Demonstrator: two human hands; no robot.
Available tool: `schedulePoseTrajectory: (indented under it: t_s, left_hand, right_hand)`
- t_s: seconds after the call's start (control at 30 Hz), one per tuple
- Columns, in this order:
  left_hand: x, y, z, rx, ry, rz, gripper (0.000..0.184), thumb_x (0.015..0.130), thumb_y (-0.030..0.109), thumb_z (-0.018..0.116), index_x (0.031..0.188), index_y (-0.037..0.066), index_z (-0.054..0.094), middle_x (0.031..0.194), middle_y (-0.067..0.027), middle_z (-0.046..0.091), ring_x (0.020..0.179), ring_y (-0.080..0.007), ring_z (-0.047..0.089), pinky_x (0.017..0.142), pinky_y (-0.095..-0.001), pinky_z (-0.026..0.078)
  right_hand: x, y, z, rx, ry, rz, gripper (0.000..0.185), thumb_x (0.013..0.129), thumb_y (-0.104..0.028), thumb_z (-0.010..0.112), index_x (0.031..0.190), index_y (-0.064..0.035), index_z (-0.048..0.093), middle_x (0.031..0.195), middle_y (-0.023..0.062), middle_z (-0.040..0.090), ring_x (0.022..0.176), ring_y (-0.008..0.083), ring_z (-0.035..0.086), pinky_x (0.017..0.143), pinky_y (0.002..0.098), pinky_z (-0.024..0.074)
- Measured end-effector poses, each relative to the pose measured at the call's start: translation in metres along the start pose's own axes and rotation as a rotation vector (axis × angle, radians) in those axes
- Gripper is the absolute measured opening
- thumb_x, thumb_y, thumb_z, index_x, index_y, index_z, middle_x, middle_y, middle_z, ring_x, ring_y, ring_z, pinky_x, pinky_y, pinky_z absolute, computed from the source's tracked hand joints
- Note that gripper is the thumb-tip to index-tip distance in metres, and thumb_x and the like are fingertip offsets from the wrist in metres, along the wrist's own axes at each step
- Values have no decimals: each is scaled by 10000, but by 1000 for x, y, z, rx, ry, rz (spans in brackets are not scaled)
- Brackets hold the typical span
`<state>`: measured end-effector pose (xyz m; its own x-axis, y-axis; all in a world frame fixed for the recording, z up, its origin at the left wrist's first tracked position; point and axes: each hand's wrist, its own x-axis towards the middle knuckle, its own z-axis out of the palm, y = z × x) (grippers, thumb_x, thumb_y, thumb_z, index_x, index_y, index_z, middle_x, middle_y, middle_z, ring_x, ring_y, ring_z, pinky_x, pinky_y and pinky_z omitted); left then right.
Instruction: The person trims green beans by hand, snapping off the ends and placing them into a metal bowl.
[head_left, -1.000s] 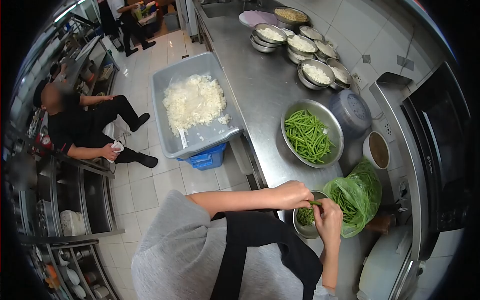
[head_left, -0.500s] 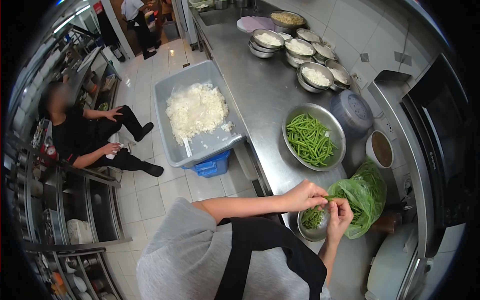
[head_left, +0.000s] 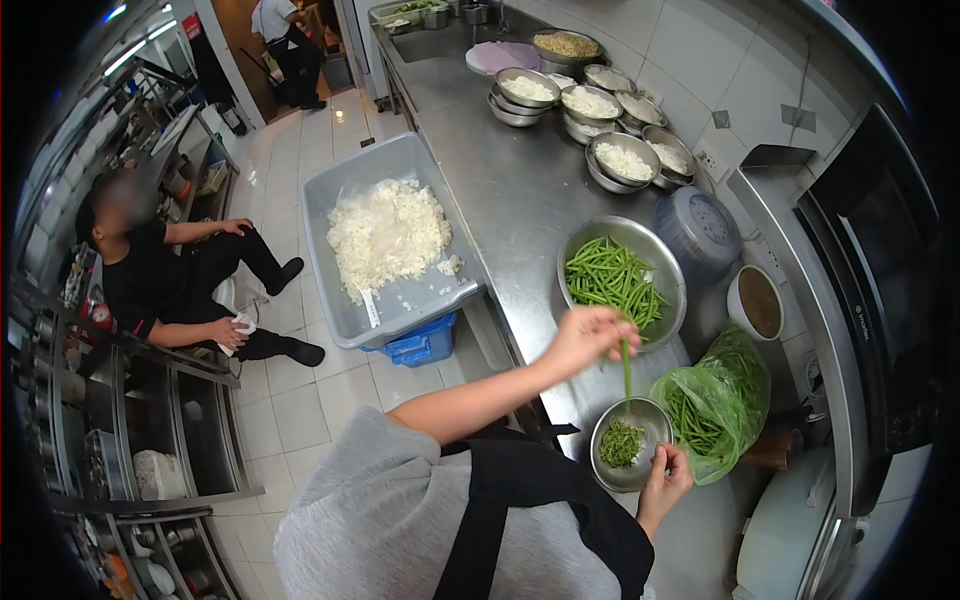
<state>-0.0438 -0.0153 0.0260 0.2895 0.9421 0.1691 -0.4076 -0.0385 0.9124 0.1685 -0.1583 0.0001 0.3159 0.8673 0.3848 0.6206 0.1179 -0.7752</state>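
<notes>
A long green bean [head_left: 627,372] hangs upright from my left hand [head_left: 595,335], which pinches it at its upper end, just beside the large metal bowl [head_left: 682,310]. That bowl holds a heap of green beans [head_left: 610,272]. My right hand [head_left: 664,484] is closed, thumb and fingertips pressed together at the right rim of a small metal bowl [head_left: 655,425]. What those fingers hold, if anything, I cannot make out. Small green trimmings [head_left: 620,443] lie in the small bowl. Right of it, more beans fill an open green plastic bag [head_left: 735,400].
A grey tub [head_left: 320,245] of white rice stands left of the steel counter [head_left: 480,170]. Several metal bowls [head_left: 625,165] of rice line the wall. A brown-filled white bowl [head_left: 757,302] sits near a dark appliance [head_left: 880,280]. A person [head_left: 170,270] sits at left.
My hands have parted from a shared pinch on a bean. The left moved up toward the large bowl with the bean; the right moved down to the small bowl's rim.
</notes>
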Motion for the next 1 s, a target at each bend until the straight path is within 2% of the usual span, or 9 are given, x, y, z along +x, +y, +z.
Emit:
schedulePoseTrajectory:
  t_s: [0.2, 0.3, 0.4, 0.47, 0.5, 0.57, 0.6, 0.73, 1.0]
  left_hand:
    - [2, 36, -48, -5, 323, 62, 225, 894, 172, 509, 987, -22, 576, 887, -124, 649, 772, -169, 645, 639, -241, 508]
    - [-4, 38, -48, -15, 360, 67, 234, 895, 176, 510, 992, -28, 571, 897, -132, 646, 789, -177, 644, 649, -247, 509]
    - [-12, 27, -35, -34, 227, 7, 225, 892, 176, 516, 1005, -9, 576, 907, -112, 648, 788, -167, 640, 653, -247, 503]
    - [-21, 10, -17, -13, 68, -38, 208, 888, 175, 521, 988, 8, 594, 908, -93, 651, 779, -138, 631, 642, -233, 492]
    - [-26, -2, -7, -38, -12, -48, 208, 888, 177, 522, 975, 5, 601, 890, -79, 651, 768, -125, 623, 631, -223, 487]
    - [-39, -19, 14, -37, -122, -85, 199, 882, 141, 527, 984, -14, 598, 846, -64, 643, 719, -87, 598, 580, -205, 474]
    - [-45, -23, 21, -107, -144, -136, 200, 881, 137, 530, 991, -17, 597, 849, -62, 643, 729, -83, 594, 594, -204, 473]
    - [-49, -21, 21, -164, -30, -56, 218, 882, 135, 535, 1018, -27, 588, 857, -57, 641, 743, -70, 581, 635, -194, 468]
    - [-61, -4, -7, -116, -25, -136, 237, 881, 165, 540, 1026, -14, 596, 896, -67, 645, 780, -97, 612, 648, -199, 479]
  right_hand:
    - [-5, 16, -11, -172, -111, 116, 86, 786, -33, 569, 730, 32, 579, 622, 89, 541, 534, 153, 485, 502, 280, 377]
    - [1, 14, -13, -272, -229, -60, 81, 771, -21, 570, 812, 39, 606, 702, 110, 559, 619, 155, 525, 538, 283, 402]
    - [10, 9, -9, -377, -287, -271, 207, 747, 4, 573, 948, 35, 613, 819, 121, 577, 709, 169, 545, 630, 279, 432]
    - [15, -6, -7, 76, -416, 210, 311, 767, 9, 562, 1077, 22, 575, 920, 108, 591, 789, 168, 557, 742, 270, 435]
    - [16, -11, -1, 81, -424, 201, 311, 767, 9, 562, 1077, 22, 575, 920, 108, 591, 789, 168, 557, 742, 270, 435]
    - [18, -25, 12, 554, -498, 315, 313, 799, 6, 539, 1111, 30, 544, 979, 93, 591, 860, 144, 555, 801, 257, 417]
    - [19, -34, 21, 597, -549, 238, 298, 836, -19, 517, 1129, 34, 521, 986, 87, 593, 909, 128, 547, 805, 239, 413]
    - [12, -40, 42, 715, -555, 267, 144, 851, -58, 545, 956, 41, 547, 723, 44, 587, 641, 89, 548, 610, 203, 419]
    - [21, -22, 32, 441, -417, 214, 96, 838, -68, 565, 772, 1, 560, 622, -2, 518, 557, 52, 473, 516, 187, 375]
